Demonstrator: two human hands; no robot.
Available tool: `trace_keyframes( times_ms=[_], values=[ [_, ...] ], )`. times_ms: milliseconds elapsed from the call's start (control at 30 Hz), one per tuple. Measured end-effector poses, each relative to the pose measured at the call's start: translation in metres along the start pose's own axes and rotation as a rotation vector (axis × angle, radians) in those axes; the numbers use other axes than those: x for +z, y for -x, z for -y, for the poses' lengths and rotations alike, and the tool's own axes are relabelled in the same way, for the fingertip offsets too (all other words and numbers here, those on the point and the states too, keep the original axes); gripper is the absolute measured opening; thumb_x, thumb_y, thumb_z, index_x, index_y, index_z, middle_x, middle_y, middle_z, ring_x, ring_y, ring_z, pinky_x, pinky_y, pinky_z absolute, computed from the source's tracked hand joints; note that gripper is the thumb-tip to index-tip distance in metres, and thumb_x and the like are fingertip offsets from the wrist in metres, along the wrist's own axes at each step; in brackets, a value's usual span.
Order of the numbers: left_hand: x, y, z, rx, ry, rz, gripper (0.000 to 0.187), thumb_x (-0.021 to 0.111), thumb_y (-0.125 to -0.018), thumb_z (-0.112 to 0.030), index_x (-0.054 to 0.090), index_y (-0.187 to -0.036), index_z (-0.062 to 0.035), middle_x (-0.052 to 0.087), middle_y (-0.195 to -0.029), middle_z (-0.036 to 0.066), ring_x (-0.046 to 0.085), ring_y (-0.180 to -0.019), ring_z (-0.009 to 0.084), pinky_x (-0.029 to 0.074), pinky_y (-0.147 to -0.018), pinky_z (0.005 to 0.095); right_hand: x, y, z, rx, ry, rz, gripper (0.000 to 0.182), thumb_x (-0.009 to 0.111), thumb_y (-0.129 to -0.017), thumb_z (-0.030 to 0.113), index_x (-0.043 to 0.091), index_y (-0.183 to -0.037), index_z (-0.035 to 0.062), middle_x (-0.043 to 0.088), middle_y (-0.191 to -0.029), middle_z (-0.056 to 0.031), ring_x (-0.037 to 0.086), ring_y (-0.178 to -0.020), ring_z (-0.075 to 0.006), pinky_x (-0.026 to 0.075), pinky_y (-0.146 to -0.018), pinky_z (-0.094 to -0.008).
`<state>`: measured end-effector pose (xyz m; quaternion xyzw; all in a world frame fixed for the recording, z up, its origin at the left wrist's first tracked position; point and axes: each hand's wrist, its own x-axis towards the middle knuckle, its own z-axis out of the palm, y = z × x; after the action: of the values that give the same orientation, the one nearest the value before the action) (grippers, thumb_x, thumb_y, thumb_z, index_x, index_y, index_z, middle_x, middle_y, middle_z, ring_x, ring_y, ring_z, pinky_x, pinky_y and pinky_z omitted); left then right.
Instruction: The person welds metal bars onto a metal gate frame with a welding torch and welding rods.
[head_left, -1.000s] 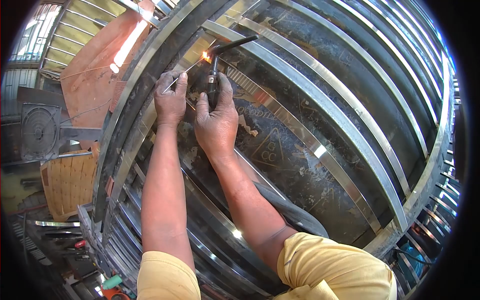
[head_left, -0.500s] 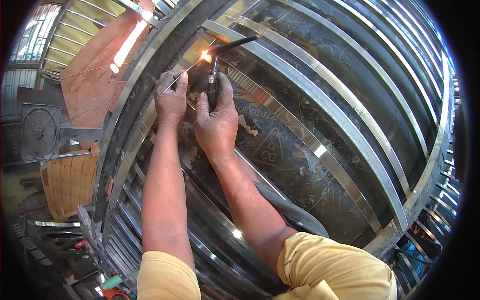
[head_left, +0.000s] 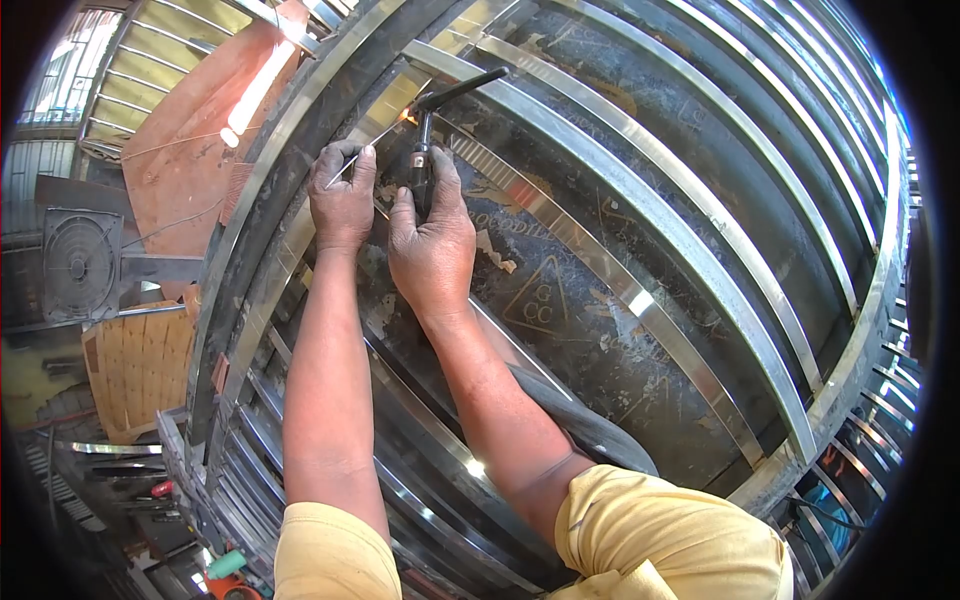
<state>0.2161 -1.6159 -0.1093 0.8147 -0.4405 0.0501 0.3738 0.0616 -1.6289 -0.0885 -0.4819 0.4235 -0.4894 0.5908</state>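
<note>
My right hand [head_left: 432, 240] grips a TIG welding torch [head_left: 421, 170], its fingers wrapped round the dark handle. The torch's long black back cap [head_left: 470, 87] points up and right. A small orange glow [head_left: 408, 117] shows at the torch's tip, beside a metal bar. To the left, my left hand [head_left: 342, 200] pinches a thin filler rod [head_left: 386, 135], whose far end reaches toward the glow. Both hands are over a frame of shiny metal bars [head_left: 600, 270], near its left side rail [head_left: 262, 175].
A dark marked sheet [head_left: 620, 350] lies under the bars. A grey hose or sleeve [head_left: 585, 425] runs beneath my right forearm. On the left stand a fan [head_left: 80, 262], a perforated wooden board [head_left: 140, 365] and a reddish sheet [head_left: 190, 150]. Green and orange items [head_left: 225, 565] lie at lower left.
The bright arc with sparks has dwindled to a small orange glow. The torch head has shifted slightly left; both hands stay almost in place.
</note>
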Motion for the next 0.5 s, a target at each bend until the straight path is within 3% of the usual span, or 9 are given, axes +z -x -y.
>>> trace_keyframes(
  times_ms=[500],
  values=[
    [-0.0008, 0.0011, -0.003, -0.012, 0.033, 0.008, 0.013, 0.071, -0.094, -0.018, 0.067, -0.098, -0.0062, 0.068, -0.095, 0.011, 0.064, -0.093, 0.0297, 0.049, -0.085, 0.0421, 0.0005, 0.0013, 0.0005, 0.08, 0.005, 0.02, 0.054, 0.065, -0.093, 0.008, 0.05, -0.144, 0.0025, 0.065, -0.124, -0.0265, 0.067, -0.109, -0.0431, 0.053, -0.093, -0.0448]
  ],
)
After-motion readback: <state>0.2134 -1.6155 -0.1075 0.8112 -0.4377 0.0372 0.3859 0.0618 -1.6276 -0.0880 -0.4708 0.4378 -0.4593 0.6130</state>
